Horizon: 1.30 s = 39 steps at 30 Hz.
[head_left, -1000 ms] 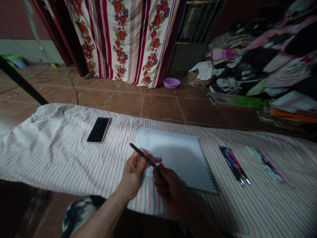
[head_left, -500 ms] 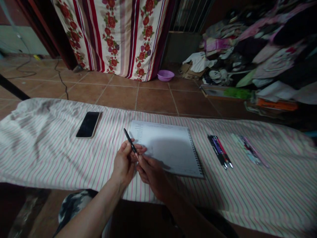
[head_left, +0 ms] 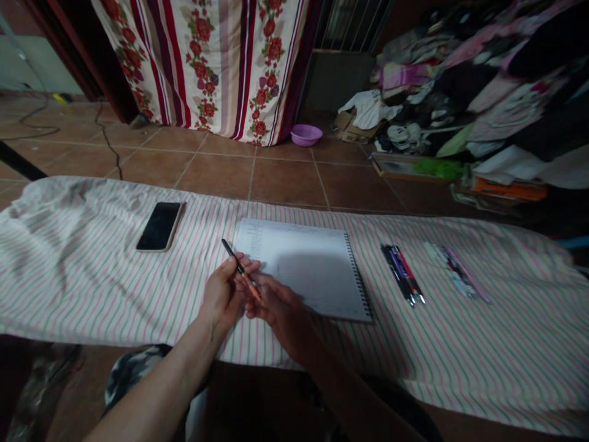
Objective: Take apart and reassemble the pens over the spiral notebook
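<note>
My left hand (head_left: 223, 298) pinches a slim black pen (head_left: 232, 259) whose near end looks orange. The pen slants up and to the left over the striped cloth (head_left: 92, 282). My right hand (head_left: 278, 310) has its fingers closed on the pen's near end, touching the left hand. Both hands sit just left of the near corner of an open spiral notebook (head_left: 308, 264), whose white page lies flat with the binding along its right side.
A black phone (head_left: 159, 226) lies face up to the left. A bundle of pens (head_left: 402, 273) and a flat packet (head_left: 455, 270) lie to the right. Beyond the cloth are floor tiles, a flowered curtain (head_left: 221, 61), a purple bowl (head_left: 306, 134) and heaped clothes (head_left: 483, 86).
The hands drew slightly closer to me and the right hand slid onto the pen's near end, where orange now shows. The view shifted a little right and down.
</note>
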{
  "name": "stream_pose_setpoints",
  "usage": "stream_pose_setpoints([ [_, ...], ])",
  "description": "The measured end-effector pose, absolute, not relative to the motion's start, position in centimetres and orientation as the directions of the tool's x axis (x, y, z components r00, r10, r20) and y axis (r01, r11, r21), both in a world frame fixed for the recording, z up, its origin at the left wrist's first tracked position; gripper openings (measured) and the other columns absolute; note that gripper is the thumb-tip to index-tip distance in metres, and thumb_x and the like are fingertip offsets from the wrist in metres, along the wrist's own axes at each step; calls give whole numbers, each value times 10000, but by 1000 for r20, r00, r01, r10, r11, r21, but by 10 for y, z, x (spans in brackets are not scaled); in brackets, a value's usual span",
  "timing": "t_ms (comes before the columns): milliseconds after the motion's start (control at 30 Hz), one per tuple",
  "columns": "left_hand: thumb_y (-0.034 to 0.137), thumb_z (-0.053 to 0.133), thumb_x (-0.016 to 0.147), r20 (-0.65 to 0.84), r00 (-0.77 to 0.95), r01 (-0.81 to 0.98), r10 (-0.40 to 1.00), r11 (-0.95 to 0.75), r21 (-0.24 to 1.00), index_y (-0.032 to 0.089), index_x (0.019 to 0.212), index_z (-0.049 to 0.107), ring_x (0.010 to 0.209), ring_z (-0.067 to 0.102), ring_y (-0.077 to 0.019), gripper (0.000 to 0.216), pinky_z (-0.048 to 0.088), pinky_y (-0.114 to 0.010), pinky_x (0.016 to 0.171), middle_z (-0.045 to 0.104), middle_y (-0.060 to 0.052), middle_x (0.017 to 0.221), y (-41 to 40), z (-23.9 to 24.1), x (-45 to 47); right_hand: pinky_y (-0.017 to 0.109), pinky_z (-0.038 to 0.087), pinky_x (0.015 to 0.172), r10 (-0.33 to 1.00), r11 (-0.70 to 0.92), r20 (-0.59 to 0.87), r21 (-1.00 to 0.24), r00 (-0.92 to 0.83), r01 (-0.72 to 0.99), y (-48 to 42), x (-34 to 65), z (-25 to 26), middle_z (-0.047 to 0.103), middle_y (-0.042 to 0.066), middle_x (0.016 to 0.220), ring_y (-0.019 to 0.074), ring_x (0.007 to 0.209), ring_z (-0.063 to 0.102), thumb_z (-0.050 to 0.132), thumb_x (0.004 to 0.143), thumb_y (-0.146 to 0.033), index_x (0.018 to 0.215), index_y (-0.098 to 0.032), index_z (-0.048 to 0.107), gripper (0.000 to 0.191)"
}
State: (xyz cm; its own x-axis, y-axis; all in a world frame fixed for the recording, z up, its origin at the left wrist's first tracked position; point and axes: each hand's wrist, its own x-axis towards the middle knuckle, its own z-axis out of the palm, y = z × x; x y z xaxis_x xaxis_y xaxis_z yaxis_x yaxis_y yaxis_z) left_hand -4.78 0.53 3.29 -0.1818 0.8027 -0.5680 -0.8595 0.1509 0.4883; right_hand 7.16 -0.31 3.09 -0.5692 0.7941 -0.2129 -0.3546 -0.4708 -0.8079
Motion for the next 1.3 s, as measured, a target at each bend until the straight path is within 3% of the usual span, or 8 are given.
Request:
stream_pose_setpoints([
  [167, 94, 386, 881, -550, -183, -899, 815, 88, 429, 103, 823, 547, 633, 674, -152, 172, 522, -208, 465, 637, -48, 696, 9, 27, -51, 327, 493, 771, 816, -428, -165, -818, -554, -386, -3, 74, 26, 669, 60, 993, 159, 810, 642, 658, 734, -417, 1171, -247, 549, 482],
  [433, 93, 398, 879, -574, -215, -892, 790, 80, 444, 92, 807, 560, 656, 684, -166, 177, 565, -254, 590, 652, -64, 705, 8, 32, -48, 350, 494, 837, 841, -321, -90, -877, -533, -359, -3, 73, 16, 633, 69, 1148, 182, 954, 631, 588, 815, -318, 1110, -253, 609, 303],
  [867, 83, 388, 877, -550, -206, -898, 810, 68, 436, 93, 790, 560, 652, 685, -162, 194, 573, -257, 630, 648, -58, 683, 7, 33, -46, 432, 478, 887, 859, -302, -94, -887, -503, -350, -3, 69, 18, 643, 84, 1130, 242, 1023, 602, 632, 771, -313, 1084, -196, 638, 334],
  [1300, 96, 403, 868, -527, -222, -867, 821, 80, 491, 119, 776, 551, 677, 675, -165, 177, 554, -249, 579, 638, -49, 700, 5, 36, -44, 410, 496, 853, 882, -290, -118, -899, -455, -328, -5, 64, 17, 669, 80, 1068, 235, 984, 617, 632, 752, -251, 1035, -195, 656, 289],
])
